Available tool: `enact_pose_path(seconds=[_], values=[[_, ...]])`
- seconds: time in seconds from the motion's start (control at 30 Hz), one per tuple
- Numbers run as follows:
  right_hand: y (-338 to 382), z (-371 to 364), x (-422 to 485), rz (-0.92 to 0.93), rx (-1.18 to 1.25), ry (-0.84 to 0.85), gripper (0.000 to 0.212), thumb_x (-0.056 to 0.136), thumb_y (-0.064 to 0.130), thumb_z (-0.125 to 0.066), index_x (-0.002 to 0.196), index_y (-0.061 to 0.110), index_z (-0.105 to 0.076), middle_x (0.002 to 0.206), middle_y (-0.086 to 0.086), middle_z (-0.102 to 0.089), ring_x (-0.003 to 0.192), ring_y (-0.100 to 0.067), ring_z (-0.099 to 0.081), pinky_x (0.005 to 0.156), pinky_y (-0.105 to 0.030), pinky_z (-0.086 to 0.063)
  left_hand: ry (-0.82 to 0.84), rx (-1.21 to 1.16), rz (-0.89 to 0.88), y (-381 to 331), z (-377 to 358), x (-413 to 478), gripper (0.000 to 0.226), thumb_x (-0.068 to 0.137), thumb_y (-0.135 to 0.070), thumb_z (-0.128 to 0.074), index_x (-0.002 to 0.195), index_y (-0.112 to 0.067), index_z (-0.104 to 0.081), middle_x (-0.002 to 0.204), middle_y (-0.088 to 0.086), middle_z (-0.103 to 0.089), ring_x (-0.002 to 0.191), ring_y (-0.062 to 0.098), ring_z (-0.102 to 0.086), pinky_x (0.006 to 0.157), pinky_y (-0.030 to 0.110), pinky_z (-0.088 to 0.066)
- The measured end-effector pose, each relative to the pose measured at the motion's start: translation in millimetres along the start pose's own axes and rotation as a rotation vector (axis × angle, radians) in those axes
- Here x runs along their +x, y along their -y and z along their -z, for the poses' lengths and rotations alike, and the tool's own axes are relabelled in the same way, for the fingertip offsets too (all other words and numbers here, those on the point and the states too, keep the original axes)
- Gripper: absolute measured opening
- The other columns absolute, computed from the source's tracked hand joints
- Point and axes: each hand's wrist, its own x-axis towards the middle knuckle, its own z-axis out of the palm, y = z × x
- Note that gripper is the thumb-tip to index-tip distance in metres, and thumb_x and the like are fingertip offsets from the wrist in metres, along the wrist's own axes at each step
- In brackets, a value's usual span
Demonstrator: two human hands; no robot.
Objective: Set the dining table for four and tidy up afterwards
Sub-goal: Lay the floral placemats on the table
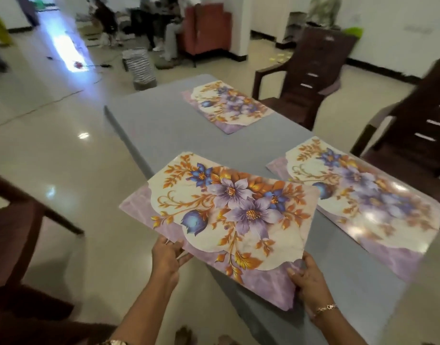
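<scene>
Your forearms are bare, no sleeves showing. Your right hand (pixel 311 282) wears a thin gold chain bracelet (pixel 326 308); your left hand (pixel 167 257) has a gold wristband (pixel 114 342).

A grey worktop (pixel 159 125) runs away from the camera at an angle, its surface plain and matte. 2 floral placemats lie flat on it, both along its right-hand side. The far placemat (pixel 226 105) sits near the distant end, and the near placemat (pixel 363 195) lies closer to the camera, well apart from it, with bare grey between them. Each shows purple and blue flowers with orange leaves on a cream field edged in lilac. The near one catches glare from overhead light. The worktop's left half is bare grey.
</scene>
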Motion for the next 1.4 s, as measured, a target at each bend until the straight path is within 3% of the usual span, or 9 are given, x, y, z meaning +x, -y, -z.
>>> enact_pose_path(seconds=[0.17,0.3,0.4,0.5,0.67,0.77,0.93,1.17,1.4], values=[[-10,-21,-16,0.015,0.08,-0.216,0.074,0.052,0.022,-0.088,0.116,0.008,-0.053,0.102,-0.013,-0.068,0.09,-0.029,-0.065,0.072,-0.03,-0.058,0.128,0.112,0.041,-13,-22,33,0.038,0.089,0.011,-0.04,0.121,-0.005,-0.052,0.09,0.011,-0.061,0.07,0.023,-0.058,0.046,0.025,-0.054],[-14,-37,-22,-0.003,0.021,-0.373,0.034,0.084,-0.012,-0.055,0.113,0.004,-0.052,0.102,-0.014,-0.065,0.092,-0.03,-0.061,0.068,-0.023,-0.056,0.191,0.216,0.094,-15,-22,52,0.038,0.091,0.01,-0.044,0.126,-0.002,-0.051,0.113,0.019,-0.061,0.082,0.029,-0.061,0.057,0.031,-0.057],[-17,-49,-24,-0.035,-0.097,-0.504,0.028,0.084,-0.012,-0.056,0.109,0.001,-0.054,0.107,-0.021,-0.064,0.097,-0.034,-0.06,0.084,-0.042,-0.052,0.234,0.271,0.136,-21,-21,62,0.036,0.09,0.01,-0.047,0.125,0.001,-0.049,0.117,0.023,-0.06,0.088,0.033,-0.06,0.074,0.042,-0.054],[-20,-60,-28,-0.071,-0.194,-0.631,0.018,0.083,-0.002,-0.062,0.101,0.002,-0.057,0.103,-0.02,-0.065,0.096,-0.036,-0.06,0.088,-0.046,-0.051,0.254,0.302,0.159,-28,-21,66,0.035,0.089,0.011,-0.049,0.123,0.002,-0.05,0.115,0.023,-0.06,0.081,0.032,-0.061,0.064,0.04,-0.057],[-17,-75,-32,-0.116,-0.289,-0.844,0.017,0.081,0.003,-0.066,0.097,0.002,-0.064,0.093,-0.013,-0.063,0.085,-0.028,-0.055,0.075,-0.028,-0.043,0.253,0.325,0.184,-29,-22,71,0.032,0.091,0.008,-0.049,0.122,0.004,-0.051,0.112,0.023,-0.06,0.09,0.036,-0.06,0.048,0.031,-0.057],[-16,-80,-33,-0.138,-0.275,-0.896,0.018,0.079,0.003,-0.07,0.096,0.002,-0.066,0.094,-0.013,-0.065,0.085,-0.029,-0.057,0.074,-0.028,-0.045,0.251,0.357,0.186,-29,-21,73,0.028,0.091,0.007,-0.051,0.119,0.005,-0.051,0.107,0.021,-0.059,0.087,0.035,-0.06,0.048,0.03,-0.056],[-17,-87,-40,-0.165,-0.224,-0.99,0.022,0.074,0.005,-0.075,0.094,0.003,-0.065,0.099,-0.018,-0.067,0.091,-0.036,-0.061,0.079,-0.035,-0.05,0.271,0.487,0.194,-32,-15,80,0.02,0.09,0.001,-0.056,0.109,0.009,-0.053,0.096,0.024,-0.062,0.078,0.035,-0.062,0.072,0.045,-0.055],[-8,-99,-48,-0.12,-0.36,-1.053,0.014,0.078,0.009,-0.072,0.083,0.005,-0.06,0.091,-0.017,-0.065,0.079,-0.029,-0.054,0.068,-0.027,-0.038,0.362,0.611,0.244,-37,1,95,0.024,0.09,-0.011,-0.06,0.072,0.001,-0.05,0.061,0.015,-0.054,0.03,0.016,-0.051,0.035,0.022,-0.046],[6,-113,-50,0.019,-0.371,-1.038,0.017,0.081,0.006,-0.068,0.082,0.004,-0.051,0.079,-0.01,-0.055,0.074,-0.028,-0.05,0.067,-0.028,-0.037,0.339,0.545,0.175,-49,2,109,0.027,0.091,-0.004,-0.057,0.068,-0.004,-0.045,0.05,0.01,-0.049,0.032,0.016,-0.047,0.036,0.021,-0.044]])
